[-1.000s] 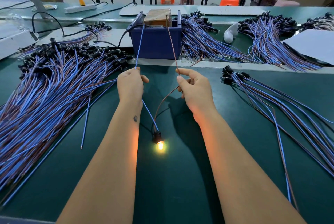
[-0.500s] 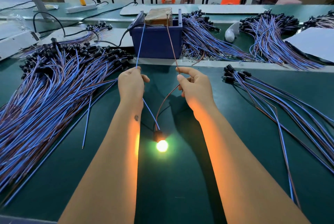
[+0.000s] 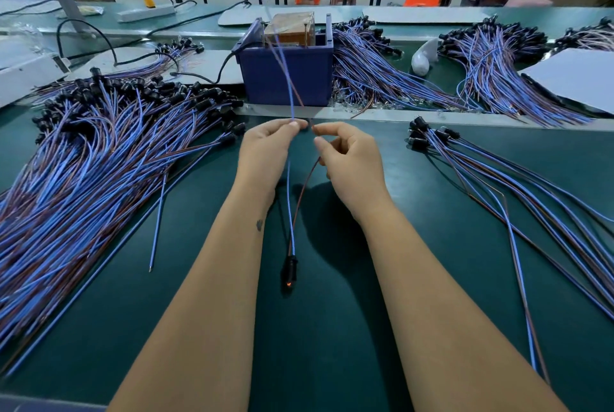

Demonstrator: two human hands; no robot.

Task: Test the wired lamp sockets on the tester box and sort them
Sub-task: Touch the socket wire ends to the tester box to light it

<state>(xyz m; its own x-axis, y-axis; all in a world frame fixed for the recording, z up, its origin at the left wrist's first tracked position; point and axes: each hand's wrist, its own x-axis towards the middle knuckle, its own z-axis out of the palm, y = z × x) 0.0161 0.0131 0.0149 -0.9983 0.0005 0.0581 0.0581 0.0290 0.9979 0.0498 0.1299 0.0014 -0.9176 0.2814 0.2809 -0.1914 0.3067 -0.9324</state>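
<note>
My left hand [image 3: 264, 149] pinches the blue lead [image 3: 290, 202], my right hand [image 3: 352, 159] the brown lead [image 3: 304, 187]; socket [image 3: 288, 270] dangles below; gather both leads before sorting it rightwards, I judge.

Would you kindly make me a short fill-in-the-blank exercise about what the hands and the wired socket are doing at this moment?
1. The left hand pinches the ____ wire.
2. The socket lies on the green table between the two ____.
3. The bulb shows only a faint ____ glow.
4. The tester box is dark ____.

Missing words: blue; forearms; orange; blue
</note>
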